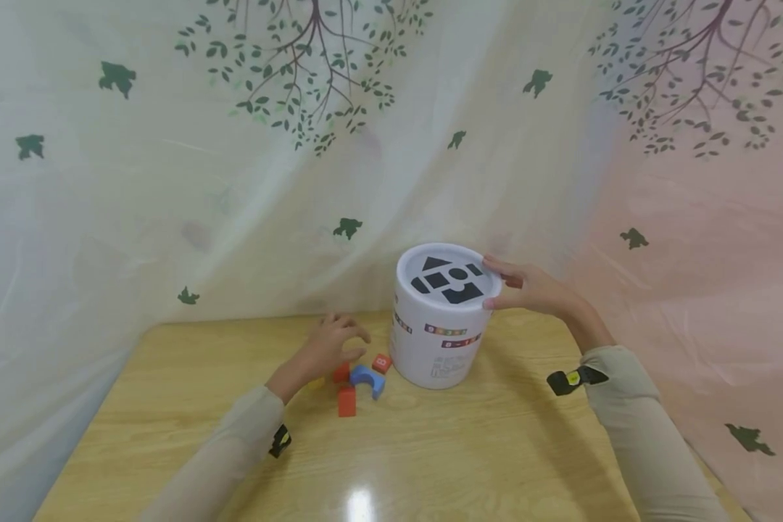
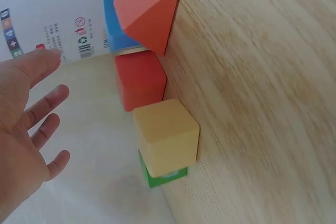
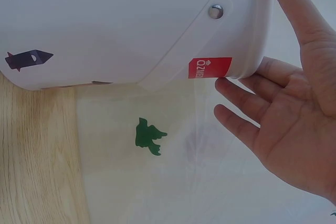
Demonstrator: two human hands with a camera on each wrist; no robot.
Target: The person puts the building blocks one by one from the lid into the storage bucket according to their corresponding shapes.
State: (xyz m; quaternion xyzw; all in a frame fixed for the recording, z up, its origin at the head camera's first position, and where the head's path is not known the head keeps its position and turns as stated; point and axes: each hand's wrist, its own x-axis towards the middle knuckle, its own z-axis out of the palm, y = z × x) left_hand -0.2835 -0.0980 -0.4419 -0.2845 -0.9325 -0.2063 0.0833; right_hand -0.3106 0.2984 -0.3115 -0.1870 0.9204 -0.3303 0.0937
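A white bucket [image 1: 431,348] stands upright, its lid [image 1: 440,296] cut with dark shaped holes. My right hand [image 1: 528,288] grips the right side of its rim, thumb at the front and fingers farther back; the right wrist view shows the fingertips against the bucket wall [image 3: 157,35]. Left of the bucket, my left hand [image 1: 329,344] hovers over the blocks with fingers spread and nothing held. Around it lie a blue arch block [image 1: 367,378], a red block [image 1: 346,402] and a red numbered block [image 1: 381,363]. The left wrist view adds a yellow block [image 2: 167,137] and a green block [image 2: 157,178].
The wooden table [image 1: 431,449] carries the bucket and blocks. Behind it hangs a pale curtain [image 1: 248,203] printed with branches and green birds, reaching down to the table's back edge. A strap mount [image 1: 574,379] sits on the right wrist.
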